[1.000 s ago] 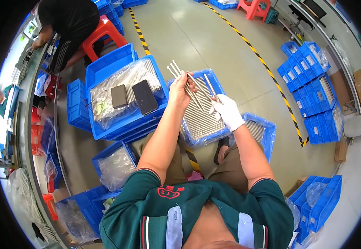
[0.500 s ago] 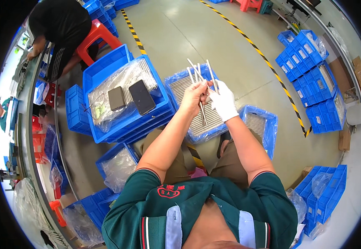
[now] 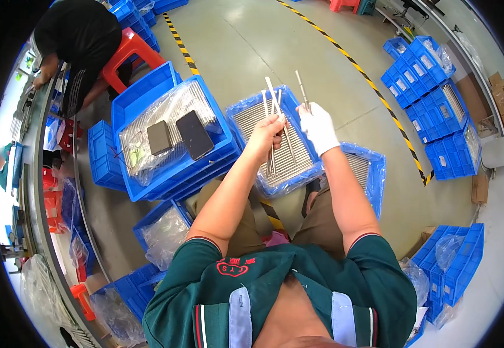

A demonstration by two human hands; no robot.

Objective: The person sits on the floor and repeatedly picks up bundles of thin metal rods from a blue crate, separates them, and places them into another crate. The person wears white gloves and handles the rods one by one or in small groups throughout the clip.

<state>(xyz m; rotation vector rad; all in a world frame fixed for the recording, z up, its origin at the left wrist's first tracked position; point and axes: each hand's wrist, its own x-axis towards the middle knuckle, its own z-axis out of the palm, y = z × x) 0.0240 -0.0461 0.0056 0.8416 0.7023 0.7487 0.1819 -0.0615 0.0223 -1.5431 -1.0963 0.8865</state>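
Note:
My bare left hand [image 3: 265, 135] grips a small bundle of thin metal rods [image 3: 274, 110] that fan upward and hang below the fist. My right hand [image 3: 318, 126], in a white glove, pinches a single metal rod [image 3: 301, 88] held upright. Both hands hover over a blue crate [image 3: 246, 110] lined with plastic and filled with rows of the same rods. A second blue crate [image 3: 375, 168] of rods sits to the right of my knees.
A stack of blue crates [image 3: 147, 98] to the left carries a plastic-covered rod load with a dark phone [image 3: 194, 134] and a dark wallet-like block [image 3: 159, 137] on top. A person in black sits on a red stool [image 3: 127, 52]. More blue crates [image 3: 437, 98] stand far right.
Both hands have stayed together over the rod crate while my head shifted. The rods in my left hand have swung more upright, and the right hand's single rod now points up.

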